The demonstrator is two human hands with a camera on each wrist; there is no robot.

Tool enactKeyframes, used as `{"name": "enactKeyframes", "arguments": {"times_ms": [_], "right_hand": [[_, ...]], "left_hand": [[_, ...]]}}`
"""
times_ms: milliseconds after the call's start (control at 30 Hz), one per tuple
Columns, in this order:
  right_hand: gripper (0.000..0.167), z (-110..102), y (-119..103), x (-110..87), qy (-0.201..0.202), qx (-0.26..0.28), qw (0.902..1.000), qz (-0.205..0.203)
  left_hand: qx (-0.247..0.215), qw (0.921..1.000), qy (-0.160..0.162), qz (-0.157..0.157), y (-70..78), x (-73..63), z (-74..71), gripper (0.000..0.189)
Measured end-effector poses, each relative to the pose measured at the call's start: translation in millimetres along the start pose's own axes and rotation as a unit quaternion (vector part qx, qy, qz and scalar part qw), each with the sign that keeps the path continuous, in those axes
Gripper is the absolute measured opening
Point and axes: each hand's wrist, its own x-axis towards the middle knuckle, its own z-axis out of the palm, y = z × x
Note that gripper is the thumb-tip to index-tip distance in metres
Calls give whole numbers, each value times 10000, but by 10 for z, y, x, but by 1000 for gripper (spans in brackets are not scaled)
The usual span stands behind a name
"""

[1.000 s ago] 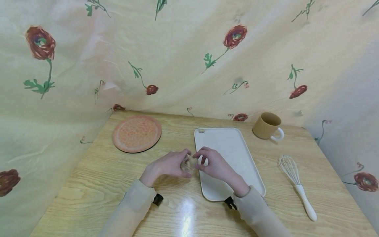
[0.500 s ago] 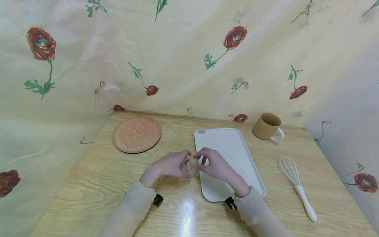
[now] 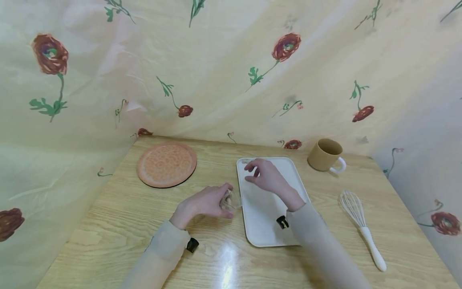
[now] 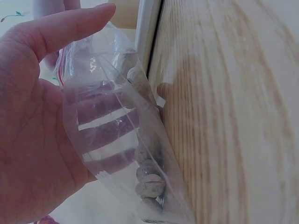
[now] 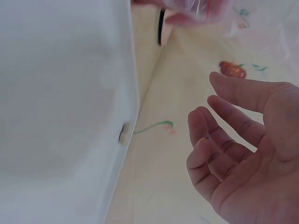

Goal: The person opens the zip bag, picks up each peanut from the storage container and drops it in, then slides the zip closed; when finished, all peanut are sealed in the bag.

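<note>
My left hand [image 3: 205, 201] holds a clear zip-top plastic bag [image 3: 230, 200] upright just left of the white tray [image 3: 274, 233]. The left wrist view shows my fingers behind the see-through bag [image 4: 103, 135], the thumb across its upper part. Several small shelled nuts [image 4: 152, 185], pistachio-like, lie at its bottom. My right hand [image 3: 267, 176] is over the upper left part of the tray, thumb and fingers apart and loosely bent. In the right wrist view, nothing shows between the fingers of that hand [image 5: 247, 144]. A small beige piece [image 5: 124, 133] sits at the tray's corner.
A round orange mat [image 3: 167, 163] lies at the back left of the wooden table [image 3: 119, 224]. A tan mug [image 3: 325, 154] with a white handle stands at the back right. Nearer, on the right, lies a whisk [image 3: 364, 228]. Flowered cloth [image 3: 216, 60] hangs behind.
My right hand has moved from the bag's opening up and right, over the tray near its upper left corner. My left hand and the bag have stayed in place.
</note>
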Motion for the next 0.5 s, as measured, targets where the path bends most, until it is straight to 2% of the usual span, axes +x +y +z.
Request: {"name": "enactKeyframes", "arguments": {"times_ms": [267, 500], "right_hand": [[26, -8, 306, 362, -144, -370, 9966, 723], [25, 71, 470, 547, -190, -640, 9939, 872]], "left_hand": [[-30, 10000, -29, 15, -4, -17, 0, 80], [29, 10000, -14, 66, 1, -14, -1, 81]]}}
